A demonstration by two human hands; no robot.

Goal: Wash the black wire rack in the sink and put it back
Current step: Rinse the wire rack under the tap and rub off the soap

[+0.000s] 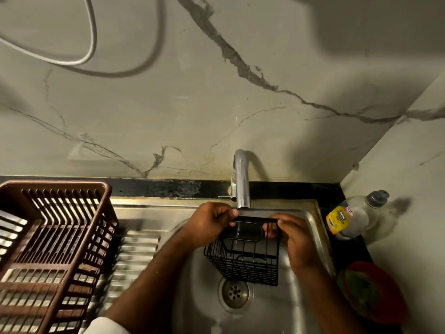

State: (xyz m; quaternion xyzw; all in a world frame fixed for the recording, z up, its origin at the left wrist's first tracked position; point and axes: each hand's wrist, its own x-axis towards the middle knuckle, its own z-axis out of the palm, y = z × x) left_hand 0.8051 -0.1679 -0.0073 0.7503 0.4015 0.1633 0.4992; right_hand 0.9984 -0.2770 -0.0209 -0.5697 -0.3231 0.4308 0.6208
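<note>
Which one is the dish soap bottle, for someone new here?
Start at the steel sink and go to its right rim, by the corner wall. The dish soap bottle lies tilted there: clear plastic, grey cap, yellow label, unlike the red-rimmed dish nearer you.

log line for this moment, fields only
stage: rinsing | rack: held over sink, under tap | left hand: grips top bar | right hand: grips top bar | put back: not yet

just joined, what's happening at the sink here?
A person holds the black wire rack over the steel sink, right under the faucet. The left hand and right hand each pinch an end of its top bar. A thin stream seems to run through it. A brown dish basket sits on the drainboard; a dish soap bottle stands to the right.
</note>
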